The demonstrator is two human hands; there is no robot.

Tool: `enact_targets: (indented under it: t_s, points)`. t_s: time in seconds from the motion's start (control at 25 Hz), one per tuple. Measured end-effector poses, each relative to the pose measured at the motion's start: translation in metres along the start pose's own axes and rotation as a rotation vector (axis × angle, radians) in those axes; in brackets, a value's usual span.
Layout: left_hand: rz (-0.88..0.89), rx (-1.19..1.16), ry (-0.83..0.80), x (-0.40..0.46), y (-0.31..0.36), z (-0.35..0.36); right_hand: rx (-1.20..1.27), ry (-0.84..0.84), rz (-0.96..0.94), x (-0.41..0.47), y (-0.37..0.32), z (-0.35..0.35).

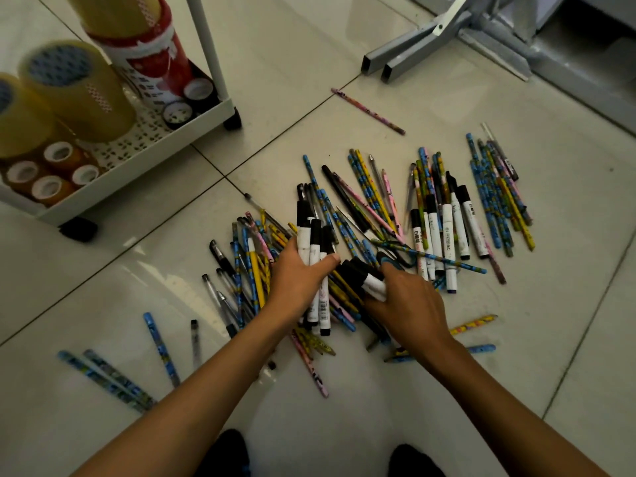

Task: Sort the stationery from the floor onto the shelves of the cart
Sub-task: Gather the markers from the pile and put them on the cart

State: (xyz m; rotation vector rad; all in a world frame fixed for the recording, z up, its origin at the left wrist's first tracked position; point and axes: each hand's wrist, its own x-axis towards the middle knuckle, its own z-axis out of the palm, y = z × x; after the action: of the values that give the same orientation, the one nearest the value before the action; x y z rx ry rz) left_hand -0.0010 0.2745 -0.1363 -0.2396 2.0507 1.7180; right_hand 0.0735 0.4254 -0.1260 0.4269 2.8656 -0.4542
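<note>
A heap of patterned pencils (pixel 370 197), pens and white markers with black caps (pixel 447 232) lies on the tiled floor. My left hand (pixel 296 280) is closed around a bundle of white markers (pixel 315 246), held upright over the heap. Just to its right, my right hand (pixel 409 304) grips two or three more white markers (pixel 370 280) low over the pile. The white cart (pixel 137 156) stands at the upper left, its bottom shelf holding tape rolls (pixel 74 87).
Stray pencils (pixel 368 111) lie apart from the heap at the top, lower left and lower right. Grey metal table legs (pixel 413 56) cross the floor at the upper right. The cart's black wheels (pixel 232 122) rest near the pile. My dark-socked feet (pixel 227 452) show at the bottom edge.
</note>
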Motion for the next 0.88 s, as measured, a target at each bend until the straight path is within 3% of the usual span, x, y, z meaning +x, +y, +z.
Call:
enact_targets:
  t_s: [0.08,0.2,0.32,0.56,0.68,0.88]
  points:
    - [0.016,-0.033,-0.007,-0.003,0.003,-0.004,0.324,-0.050,0.111,0.004,0.002,-0.007]
    - [0.033,-0.100,0.072,-0.002,0.013,-0.019,1.056,-0.118,0.340,0.021,-0.010,-0.032]
    - [0.121,-0.140,0.213,0.014,0.035,-0.041,1.366,-0.111,0.351,0.052,-0.045,-0.044]
    - [0.339,-0.120,0.326,0.083,0.066,-0.083,1.296,0.263,-0.035,0.128,-0.132,-0.036]
    - [0.454,-0.063,0.376,0.108,0.067,-0.091,1.350,0.332,-0.222,0.151,-0.165,-0.023]
    - [0.496,-0.007,0.436,0.132,0.045,-0.100,1.279,0.316,-0.211,0.172,-0.177,0.021]
